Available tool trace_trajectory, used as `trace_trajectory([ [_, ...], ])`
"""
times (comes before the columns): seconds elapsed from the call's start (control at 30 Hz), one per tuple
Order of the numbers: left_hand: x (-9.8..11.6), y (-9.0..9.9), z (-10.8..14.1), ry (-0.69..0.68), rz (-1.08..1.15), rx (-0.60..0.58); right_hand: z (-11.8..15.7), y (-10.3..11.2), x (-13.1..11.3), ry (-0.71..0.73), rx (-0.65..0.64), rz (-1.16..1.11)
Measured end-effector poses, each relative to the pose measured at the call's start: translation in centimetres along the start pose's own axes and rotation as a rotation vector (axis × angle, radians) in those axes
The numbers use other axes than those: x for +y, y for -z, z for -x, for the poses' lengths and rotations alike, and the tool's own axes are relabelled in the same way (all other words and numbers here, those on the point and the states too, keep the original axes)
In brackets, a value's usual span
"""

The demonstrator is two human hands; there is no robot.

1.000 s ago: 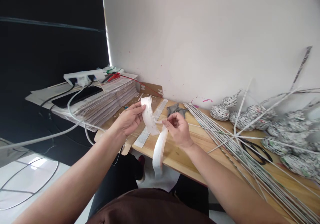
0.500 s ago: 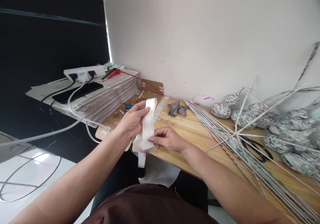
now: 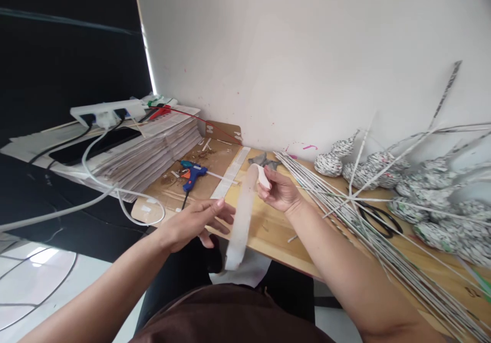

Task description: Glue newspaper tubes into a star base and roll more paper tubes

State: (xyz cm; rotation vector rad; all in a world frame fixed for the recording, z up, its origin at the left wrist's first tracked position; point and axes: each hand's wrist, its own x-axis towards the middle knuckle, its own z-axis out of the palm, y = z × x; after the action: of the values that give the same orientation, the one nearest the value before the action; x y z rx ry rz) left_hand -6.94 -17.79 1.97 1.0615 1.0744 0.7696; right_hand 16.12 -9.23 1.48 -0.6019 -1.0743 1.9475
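Observation:
A long white strip (image 3: 243, 215), paper or cloth, hangs down in front of the bench's front edge, its lower part blurred by motion. My right hand (image 3: 279, 187) grips the folded top end between thumb and fingers, above the wooden top. Just left of the strip is my left hand (image 3: 197, 222), its fingers spread and holding nothing; I cannot tell whether the fingertips touch the strip. Behind the hands, a blue glue gun (image 3: 194, 177) lies on a cardboard sheet (image 3: 164, 184). Some grey crumpled cloth (image 3: 261, 159) sits past the right hand, partly hidden.
Thin rolled-paper sticks (image 3: 333, 202) lie in a bundle on the wooden bench (image 3: 276, 235). Woven paper shapes (image 3: 330, 164) line the wall, near black-handled scissors (image 3: 379, 219). A newspaper stack (image 3: 153, 154) carries a white power strip (image 3: 109, 110) with trailing cables.
The left hand has let go of the white strip and moved left, fingers opening. The right hand has risen with the strip's folded end, and the strip now hangs unfolded. The glue gun has come into sight.

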Motion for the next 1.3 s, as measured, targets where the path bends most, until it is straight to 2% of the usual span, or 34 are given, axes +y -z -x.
trace_trajectory([
  [0.1,1.0,0.1,-0.1,-0.231,-0.119,0.236,-0.2,-0.2,0.5,-0.080,0.055,-0.078],
  [0.17,1.6,-0.3,-0.5,-0.376,-0.088,0.318,-0.5,-0.3,1.2,-0.117,0.096,-0.094],
  [0.23,2.0,-1.1,-0.9,-0.438,-0.041,0.270,-0.8,-0.4,2.0,-0.124,0.092,-0.072],
  [0.37,1.7,-2.7,-2.7,-0.405,0.039,0.131,-1.1,-0.4,3.1,-0.144,0.041,0.066],
  [0.5,0.8,-3.2,-4.8,-0.381,0.145,0.148,-1.0,-0.2,3.0,-0.148,0.043,0.174],
  [0.67,0.2,-3.4,-6.1,-0.338,0.186,0.066,-0.8,-0.2,2.2,-0.193,0.109,0.188],
  [0.77,0.0,-3.2,-6.8,-0.365,0.225,0.157,-0.9,0.1,2.2,-0.200,0.130,0.228],
  [0.83,-0.1,-2.7,-7.5,-0.379,0.265,0.236,-1.2,0.5,2.4,-0.119,0.186,0.304],
  [0.9,-0.2,-1.9,-8.3,-0.353,0.332,0.265,-1.6,1.3,2.7,0.033,0.277,0.416],
  [1.0,-0.5,-0.7,-9.7,-0.273,0.441,0.203,-2.2,2.6,3.2,0.223,0.378,0.565],
  [1.13,-1.4,-0.2,-11.1,-0.245,0.498,0.102,-2.7,3.8,3.0,0.338,0.477,0.803],
  [1.23,-1.9,-0.3,-11.4,-0.256,0.457,0.044,-3.3,4.1,2.1,0.420,0.600,1.139],
  [1.3,-2.1,-0.5,-11.4,-0.269,0.417,0.023,-4.2,4.2,1.3,0.413,0.666,1.418],
])
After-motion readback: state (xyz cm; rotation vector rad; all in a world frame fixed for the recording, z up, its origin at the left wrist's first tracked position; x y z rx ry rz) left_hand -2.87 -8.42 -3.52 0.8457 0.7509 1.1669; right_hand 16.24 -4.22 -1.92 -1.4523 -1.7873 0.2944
